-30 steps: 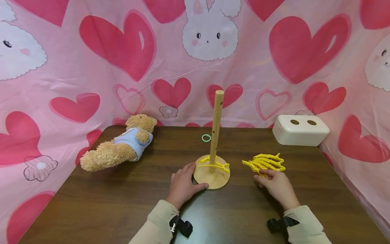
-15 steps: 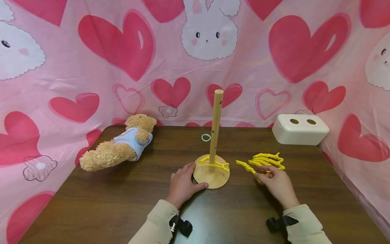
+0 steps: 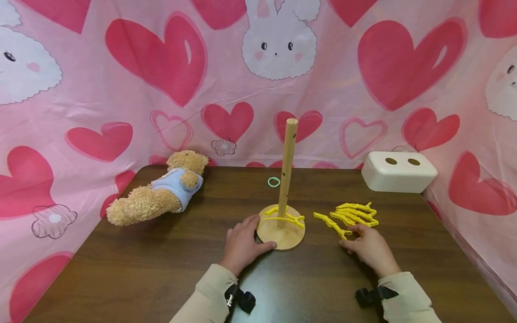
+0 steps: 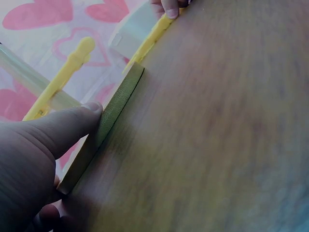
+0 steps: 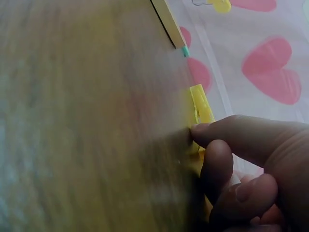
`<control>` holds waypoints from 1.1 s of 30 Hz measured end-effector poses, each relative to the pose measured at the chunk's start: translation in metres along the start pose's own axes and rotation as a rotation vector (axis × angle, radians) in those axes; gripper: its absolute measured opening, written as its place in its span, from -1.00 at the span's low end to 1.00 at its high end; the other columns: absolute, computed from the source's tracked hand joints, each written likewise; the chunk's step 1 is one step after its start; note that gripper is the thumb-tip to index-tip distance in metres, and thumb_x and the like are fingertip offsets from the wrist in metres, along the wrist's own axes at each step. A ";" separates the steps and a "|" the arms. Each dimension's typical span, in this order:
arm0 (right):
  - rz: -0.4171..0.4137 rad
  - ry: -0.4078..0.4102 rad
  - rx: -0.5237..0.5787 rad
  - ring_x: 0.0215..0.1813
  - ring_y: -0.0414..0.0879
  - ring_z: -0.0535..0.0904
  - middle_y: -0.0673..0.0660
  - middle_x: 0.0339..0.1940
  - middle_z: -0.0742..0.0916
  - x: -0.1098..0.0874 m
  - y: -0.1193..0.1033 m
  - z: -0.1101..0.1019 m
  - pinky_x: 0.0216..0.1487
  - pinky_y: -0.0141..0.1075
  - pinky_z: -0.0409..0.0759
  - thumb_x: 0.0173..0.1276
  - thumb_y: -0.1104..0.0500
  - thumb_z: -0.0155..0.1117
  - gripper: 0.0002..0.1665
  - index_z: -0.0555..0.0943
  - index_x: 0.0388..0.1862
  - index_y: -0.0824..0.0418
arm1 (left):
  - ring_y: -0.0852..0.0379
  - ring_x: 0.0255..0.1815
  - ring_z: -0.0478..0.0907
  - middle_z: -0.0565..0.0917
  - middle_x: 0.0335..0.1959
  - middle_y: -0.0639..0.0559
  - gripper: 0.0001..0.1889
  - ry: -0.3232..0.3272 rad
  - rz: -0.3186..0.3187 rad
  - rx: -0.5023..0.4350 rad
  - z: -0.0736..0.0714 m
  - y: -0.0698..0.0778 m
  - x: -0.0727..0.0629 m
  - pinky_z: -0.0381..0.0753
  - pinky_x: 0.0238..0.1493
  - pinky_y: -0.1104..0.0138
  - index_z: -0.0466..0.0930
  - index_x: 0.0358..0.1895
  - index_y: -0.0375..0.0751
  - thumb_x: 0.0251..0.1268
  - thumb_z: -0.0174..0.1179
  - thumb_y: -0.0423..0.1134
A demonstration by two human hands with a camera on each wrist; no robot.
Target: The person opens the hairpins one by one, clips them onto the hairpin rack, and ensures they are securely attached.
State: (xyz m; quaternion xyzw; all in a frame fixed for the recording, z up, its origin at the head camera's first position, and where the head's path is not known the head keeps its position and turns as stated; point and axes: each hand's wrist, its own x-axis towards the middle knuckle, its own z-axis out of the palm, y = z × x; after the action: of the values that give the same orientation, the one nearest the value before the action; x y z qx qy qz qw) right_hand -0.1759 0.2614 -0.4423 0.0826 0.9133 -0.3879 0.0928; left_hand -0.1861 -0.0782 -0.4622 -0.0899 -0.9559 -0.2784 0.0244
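Note:
A wooden stand (image 3: 287, 175), a round base with an upright post that has small holes, is in the middle of the table. My left hand (image 3: 243, 244) grips the left edge of its base; in the left wrist view the thumb (image 4: 72, 126) presses on the rim. Yellow branch-shaped pieces (image 3: 291, 220) lie across the base around the post. To the right, my right hand (image 3: 371, 249) has its thumb and fingers at the forked near end of another yellow branch-shaped piece (image 3: 329, 222). That piece appears in the right wrist view beside the thumb (image 5: 227, 129).
Several more yellow branch pieces (image 3: 355, 212) lie in a pile just beyond the right hand. A light green ring (image 3: 273, 182) lies behind the stand. At the back right is a white box (image 3: 397, 172) with two holes; a teddy bear (image 3: 161, 190) lies at the left.
One yellow branch piece has come out leftward from the pile, beside the right hand. The right fingers have since shifted slightly back toward its near end. The left hand stays on the base.

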 end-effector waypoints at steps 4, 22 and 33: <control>-0.049 0.022 -0.028 -0.54 -0.07 0.46 0.05 -0.58 0.63 0.001 0.002 0.002 -0.51 -0.25 0.39 0.20 -0.10 0.51 -0.21 0.53 0.19 0.44 | -0.10 0.23 0.48 0.47 0.40 -0.03 0.00 -0.006 -0.002 0.002 0.001 0.000 0.001 0.34 0.05 0.02 0.42 0.44 -0.12 -0.05 0.41 0.40; -0.245 0.182 0.153 -0.43 -0.01 0.52 0.14 -0.35 0.68 0.002 -0.016 0.013 -0.41 -0.29 0.53 0.28 -0.06 0.48 -0.44 0.64 0.17 0.19 | -0.10 0.23 0.48 0.47 0.40 -0.04 0.00 -0.003 -0.020 -0.002 0.001 0.000 0.000 0.33 0.07 0.01 0.42 0.44 -0.13 -0.05 0.43 0.38; -0.457 0.262 0.129 -0.45 -0.11 0.51 0.04 -0.42 0.70 -0.002 -0.033 0.019 -0.44 -0.33 0.52 0.20 0.07 0.56 -0.60 0.76 -0.01 0.19 | -0.09 0.24 0.48 0.47 0.40 -0.03 -0.01 -0.007 -0.013 0.005 0.000 0.000 0.001 0.34 0.07 0.00 0.42 0.44 -0.11 -0.04 0.42 0.39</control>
State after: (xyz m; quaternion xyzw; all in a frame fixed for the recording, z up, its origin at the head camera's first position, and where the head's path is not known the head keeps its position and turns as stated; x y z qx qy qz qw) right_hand -0.1797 0.2252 -0.4321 -0.0704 0.8860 -0.4419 -0.1215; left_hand -0.1868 -0.0781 -0.4625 -0.0845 -0.9572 -0.2760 0.0197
